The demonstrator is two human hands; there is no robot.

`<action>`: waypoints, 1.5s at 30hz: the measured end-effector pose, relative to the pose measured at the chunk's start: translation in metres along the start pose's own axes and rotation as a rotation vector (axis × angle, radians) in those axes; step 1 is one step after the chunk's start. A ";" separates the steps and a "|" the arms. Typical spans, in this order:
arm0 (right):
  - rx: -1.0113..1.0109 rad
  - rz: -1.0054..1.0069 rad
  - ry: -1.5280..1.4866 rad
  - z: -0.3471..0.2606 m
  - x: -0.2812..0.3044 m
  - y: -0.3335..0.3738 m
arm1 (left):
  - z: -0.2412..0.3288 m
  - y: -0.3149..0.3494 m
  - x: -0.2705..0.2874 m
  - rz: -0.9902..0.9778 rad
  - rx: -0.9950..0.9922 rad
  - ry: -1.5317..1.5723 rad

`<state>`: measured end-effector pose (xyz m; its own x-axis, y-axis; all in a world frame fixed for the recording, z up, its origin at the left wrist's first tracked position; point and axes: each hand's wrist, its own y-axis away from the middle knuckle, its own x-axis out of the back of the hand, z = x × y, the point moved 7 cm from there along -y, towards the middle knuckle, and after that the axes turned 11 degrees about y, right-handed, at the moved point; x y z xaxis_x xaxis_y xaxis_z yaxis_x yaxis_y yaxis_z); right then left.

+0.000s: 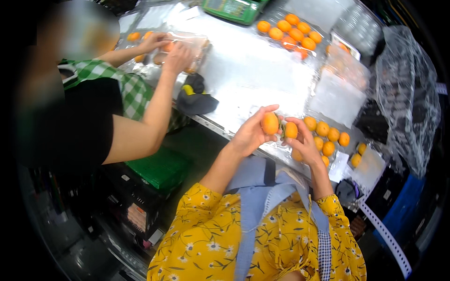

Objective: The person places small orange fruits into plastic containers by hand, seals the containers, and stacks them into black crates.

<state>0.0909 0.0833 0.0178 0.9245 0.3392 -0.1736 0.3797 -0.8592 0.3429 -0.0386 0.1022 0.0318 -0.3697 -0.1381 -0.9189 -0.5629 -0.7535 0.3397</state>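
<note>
My left hand [253, 132] is closed around an orange persimmon [270, 123], held up above the table's near edge. Close beside it, my right hand [304, 144] grips a second persimmon [291, 130]. Green leafy calyxes show between the two fruits, which nearly touch. Just right of my right hand lies a group of persimmons [322, 128] on the table, partly covered by that hand and wrist.
Orange fruits [296, 34] sit in a clear tray across the metal table [243, 70], near a green scale [236, 8]. Clear packs [340, 89] stand at right. A dark glove or cloth [194, 98] lies left, where a co-worker's hands [178, 57] handle a fruit pack.
</note>
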 end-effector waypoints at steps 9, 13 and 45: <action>0.045 0.157 -0.142 0.007 0.032 0.038 | -0.029 -0.007 -0.017 0.092 0.094 -0.437; 0.109 0.153 0.069 0.005 0.020 0.047 | -0.036 0.011 0.006 0.233 0.079 -0.635; 0.064 0.417 0.125 0.003 0.051 0.060 | -0.066 -0.010 -0.014 0.115 0.084 -0.565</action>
<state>0.1611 0.0483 0.0270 0.9967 -0.0010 0.0814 -0.0256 -0.9531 0.3016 0.0213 0.0688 0.0282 -0.7559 0.1657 -0.6334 -0.5438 -0.6976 0.4665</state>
